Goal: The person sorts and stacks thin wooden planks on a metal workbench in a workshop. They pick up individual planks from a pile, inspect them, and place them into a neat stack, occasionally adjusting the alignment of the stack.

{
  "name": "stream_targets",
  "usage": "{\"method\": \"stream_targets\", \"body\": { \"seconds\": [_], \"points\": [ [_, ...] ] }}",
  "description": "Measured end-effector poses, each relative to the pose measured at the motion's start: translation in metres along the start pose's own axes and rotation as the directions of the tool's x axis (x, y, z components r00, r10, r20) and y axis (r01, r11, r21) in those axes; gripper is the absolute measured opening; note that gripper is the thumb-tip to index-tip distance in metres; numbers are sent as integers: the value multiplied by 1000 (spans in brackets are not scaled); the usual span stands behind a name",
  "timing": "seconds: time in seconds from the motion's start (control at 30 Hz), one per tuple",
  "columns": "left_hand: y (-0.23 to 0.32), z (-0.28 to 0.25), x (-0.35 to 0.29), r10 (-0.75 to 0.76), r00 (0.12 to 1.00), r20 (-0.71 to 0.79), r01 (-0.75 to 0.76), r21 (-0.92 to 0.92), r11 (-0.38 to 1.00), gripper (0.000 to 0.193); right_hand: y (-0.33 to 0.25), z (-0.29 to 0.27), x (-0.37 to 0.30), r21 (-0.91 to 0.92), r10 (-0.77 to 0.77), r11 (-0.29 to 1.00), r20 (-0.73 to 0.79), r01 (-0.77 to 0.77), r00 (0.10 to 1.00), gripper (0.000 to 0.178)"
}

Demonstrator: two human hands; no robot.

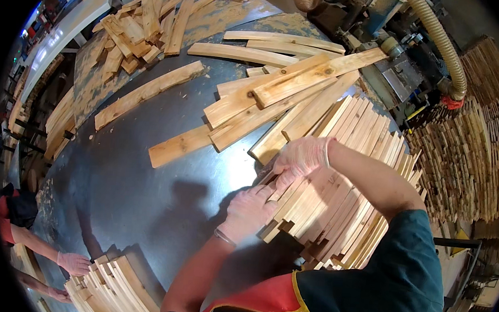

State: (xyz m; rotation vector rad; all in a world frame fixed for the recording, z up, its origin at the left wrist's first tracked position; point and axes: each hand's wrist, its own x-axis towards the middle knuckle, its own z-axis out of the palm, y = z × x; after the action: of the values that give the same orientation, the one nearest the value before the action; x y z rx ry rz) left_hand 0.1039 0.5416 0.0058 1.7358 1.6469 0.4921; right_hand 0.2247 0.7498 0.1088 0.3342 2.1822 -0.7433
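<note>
A row of wooden slats [340, 192] stands on edge, packed side by side on the metal table in front of me, to the right. My right hand [303, 159], in a thin translucent glove, reaches across the row and closes on a wooden slat at its left side. My left hand [247, 213], gloved the same way, grips lower along that side, its fingertips close to the right hand. The hands hide most of the slat between them. Beyond my hands, several loose boards [289, 92] lie crossed over one another.
The dark metal table [140, 200] carries a heap of short offcuts [136, 32] at far left and a lone board [149, 94]. A co-worker's hands [74, 264] touch another slat stack [113, 289] at lower left. A machine with a ribbed hose [446, 42] and tall timber stacks [466, 155] stand right.
</note>
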Motion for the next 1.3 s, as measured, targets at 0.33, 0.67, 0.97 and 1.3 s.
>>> {"method": "stream_targets", "body": {
  "seconds": [0.33, 0.67, 0.97, 1.3],
  "points": [
    [-66, -33, 7, 20, 920, -392, 105, 295, 950, 79, 148, -95, 52, -233, 435, 736, -557, -635, 708, 94],
    [-84, -81, 95, 16, 953, -303, 176, 595, 784, 77, 71, -137, -37, 13, 165, 955, -854, -297, 494, 82],
    [-45, -119, 25, -239, 947, 215, 320, -708, 629, 25, 51, 30, -148, 706, 717, 164, -565, 689, 408, 63],
    [-48, -89, -187, -440, 892, 103, 279, -891, 358, 32, -29, 182, -142, 555, 895, -161, -267, 816, 358, 49]
  ]
}}
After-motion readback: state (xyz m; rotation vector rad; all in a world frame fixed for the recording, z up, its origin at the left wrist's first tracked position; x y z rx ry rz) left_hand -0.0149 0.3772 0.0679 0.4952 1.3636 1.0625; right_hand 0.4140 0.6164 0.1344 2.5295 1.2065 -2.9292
